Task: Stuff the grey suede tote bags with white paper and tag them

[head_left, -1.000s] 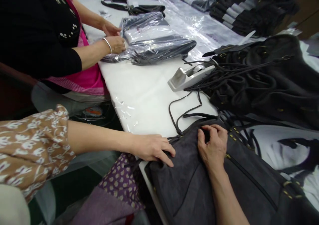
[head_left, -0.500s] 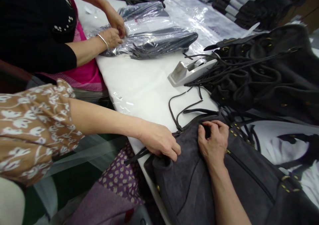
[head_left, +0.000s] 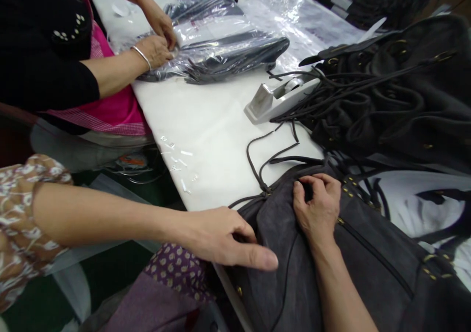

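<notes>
Your left hand (head_left: 224,234) reaches in from the left over the edge of the dark gray bag (head_left: 274,224), with the thumb stretched out above the cloth and the other fingers bent; thumb and fingers stand apart, released, though you cannot tell whether they touch the cloth. Your right hand (head_left: 318,204) rests on top of the bag, thumb and forefinger curved toward each other around a dark gap; whether they pinch a fold cannot be told. The bag lies at the near edge of the white table (head_left: 206,131), with a thin dark cord (head_left: 262,180) looping out from its top edge. To the right of your right hand is a black zipper (head_left: 375,256) on gray material. Beyond the bag, a tape dispenser (head_left: 263,104) sits on the table, right next to a pile of dark bags (head_left: 412,106) that lies past the bag on its right. Small clear scraps (head_left: 180,160) are scattered beyond the bag to its left. Well past the bag, at the upper left, a co-worker's hands (head_left: 156,47) touch a plastic-wrapped bag (head_left: 228,52), and one wrist wears a silver bracelet (head_left: 142,57). Below and left of the bag is purple cloth (head_left: 147,302).
</notes>
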